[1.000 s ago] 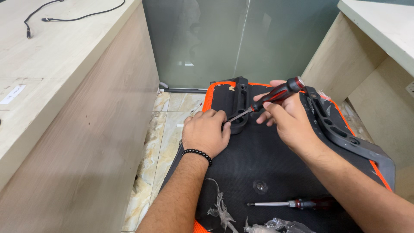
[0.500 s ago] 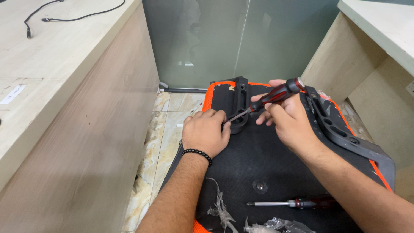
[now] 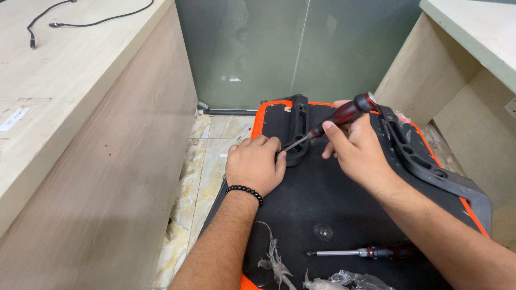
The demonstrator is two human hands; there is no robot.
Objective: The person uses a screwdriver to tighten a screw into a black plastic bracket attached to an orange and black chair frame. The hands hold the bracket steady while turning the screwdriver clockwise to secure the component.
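A black panel with an orange rim lies flat below me. My right hand grips a red-and-black screwdriver, its tip angled down-left into a black bracket at the panel's far edge. My left hand, with a black bead bracelet on the wrist, rests knuckles-up on the panel beside that bracket, fingers curled at the screwdriver's tip. What the fingers pinch is hidden.
A second red-handled screwdriver lies on the panel near me, beside clear plastic scraps. A grey slotted arm runs along the panel's right side. Wooden desks flank both sides; a black cable lies on the left one. Frosted glass stands ahead.
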